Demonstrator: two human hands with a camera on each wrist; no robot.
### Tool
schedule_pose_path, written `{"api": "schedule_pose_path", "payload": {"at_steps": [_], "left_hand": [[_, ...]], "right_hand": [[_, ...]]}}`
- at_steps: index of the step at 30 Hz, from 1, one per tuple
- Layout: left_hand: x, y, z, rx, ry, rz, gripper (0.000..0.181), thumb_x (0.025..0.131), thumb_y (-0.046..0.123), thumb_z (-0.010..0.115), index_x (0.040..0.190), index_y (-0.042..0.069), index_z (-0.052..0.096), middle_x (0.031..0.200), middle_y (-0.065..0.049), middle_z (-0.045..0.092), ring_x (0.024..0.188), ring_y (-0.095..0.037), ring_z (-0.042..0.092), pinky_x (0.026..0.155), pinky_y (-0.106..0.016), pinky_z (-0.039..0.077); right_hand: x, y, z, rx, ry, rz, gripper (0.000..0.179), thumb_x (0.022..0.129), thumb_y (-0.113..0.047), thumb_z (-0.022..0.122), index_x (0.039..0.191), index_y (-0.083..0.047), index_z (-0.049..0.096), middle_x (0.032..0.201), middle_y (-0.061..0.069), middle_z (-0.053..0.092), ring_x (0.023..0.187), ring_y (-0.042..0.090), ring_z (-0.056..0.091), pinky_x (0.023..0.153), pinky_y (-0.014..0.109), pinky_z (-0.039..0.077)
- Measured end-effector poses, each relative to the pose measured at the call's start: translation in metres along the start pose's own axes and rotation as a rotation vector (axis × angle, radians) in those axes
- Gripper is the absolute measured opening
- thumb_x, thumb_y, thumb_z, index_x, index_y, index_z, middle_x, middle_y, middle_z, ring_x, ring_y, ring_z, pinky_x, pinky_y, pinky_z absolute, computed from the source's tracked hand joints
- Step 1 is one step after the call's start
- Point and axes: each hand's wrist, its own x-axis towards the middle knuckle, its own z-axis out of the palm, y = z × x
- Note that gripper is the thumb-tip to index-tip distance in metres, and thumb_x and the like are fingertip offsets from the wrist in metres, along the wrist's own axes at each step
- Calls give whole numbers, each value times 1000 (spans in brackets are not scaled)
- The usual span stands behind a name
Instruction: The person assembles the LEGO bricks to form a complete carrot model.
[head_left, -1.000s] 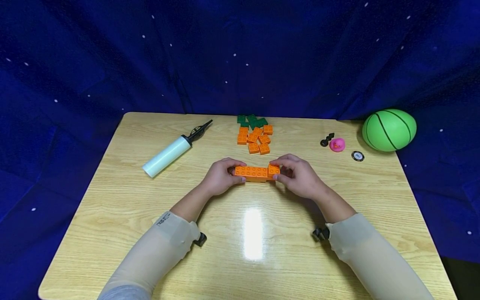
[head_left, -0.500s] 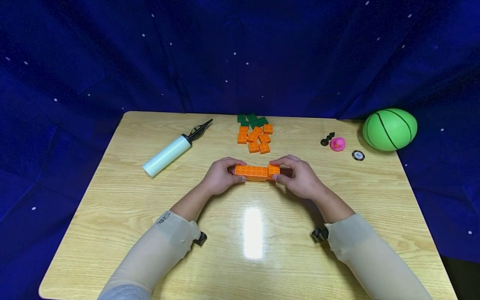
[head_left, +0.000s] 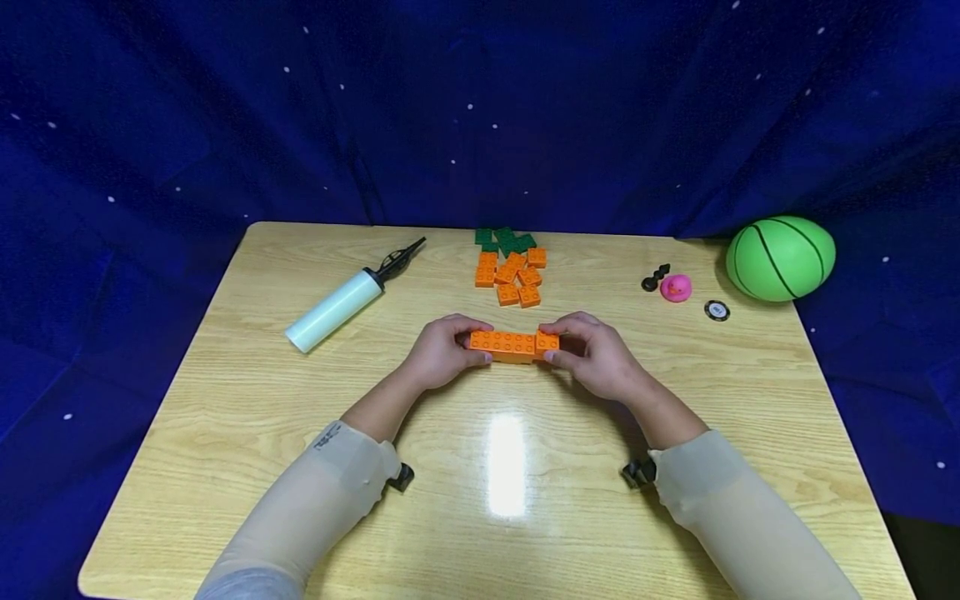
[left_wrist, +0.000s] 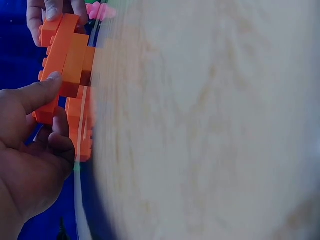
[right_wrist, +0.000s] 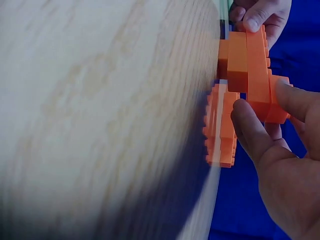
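Both hands hold one structure of orange toy bricks (head_left: 504, 345) over the middle of the table. My left hand (head_left: 442, 355) pinches its left end, thumb at the near side. At the right end my right hand (head_left: 600, 357) grips a studded orange brick (head_left: 547, 343) on top of the long row. The right wrist view shows the thumb against this end brick (right_wrist: 276, 111) and a finger under the row (right_wrist: 257, 65). Shorter layers (right_wrist: 237, 62) step inward beneath the row. From the left wrist view, these layers (left_wrist: 75, 62) also narrow downward.
Behind the hands lie several loose orange bricks (head_left: 507, 294) and green bricks (head_left: 505, 241). A pale hand pump (head_left: 335, 312) with a black nozzle lies left. On the right are a pink rubber duck (head_left: 677, 288), a black object (head_left: 654, 279), a poker chip (head_left: 717, 311) and a green ball (head_left: 781, 259).
The end brick under my right fingers sits slightly lower against the row than a second ago. Both hands keep their grip and place, and the loose bricks stay put.
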Motion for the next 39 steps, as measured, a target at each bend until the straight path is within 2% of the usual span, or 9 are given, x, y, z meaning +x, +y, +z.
{"api": "schedule_pose_path", "payload": {"at_steps": [9,15,23,29,34,39], "left_hand": [[1,0,-1,8,3,12,39,85,19,88,122,14,77,92,-2,63,80,-20,53,70,-32,44],[2,0,-2,9,2,3,40,84,18,89,122,14,77,92,-2,63,80,-21,53,69,-32,44],[1,0,-2,18,-5,-7,39,84,19,89,122,15,77,92,-1,63,80,-20,53,69,-32,44],[1,-2,-1,13,-3,-10,38,85,19,89,121,16,77,95,-1,64,81,-20,53,70,-31,44],[1,-2,-1,7,-2,-12,38,85,18,89,120,15,77,99,0,66,83,-19,53,71,-31,45],[1,-2,0,0,0,-10,37,84,18,89,120,15,77,98,-1,66,83,-20,54,71,-31,46]], "right_hand": [[1,0,2,40,11,3,36,94,-10,78,129,-12,73,125,6,63,112,25,61,91,41,54],[1,-1,2,62,13,15,35,94,-10,78,129,-11,73,124,6,63,112,25,62,92,41,55],[3,9,1,109,-32,63,40,93,-20,81,133,-20,70,125,4,63,109,25,62,89,40,54],[7,12,-3,144,-102,19,54,91,-21,83,140,-10,64,129,9,61,113,27,62,92,42,53],[12,14,-8,139,-153,27,52,99,-29,73,146,-10,59,135,10,60,114,28,59,96,46,50],[18,18,-11,150,-140,87,50,107,-42,58,146,-11,58,132,9,64,113,26,63,96,47,51]]}}
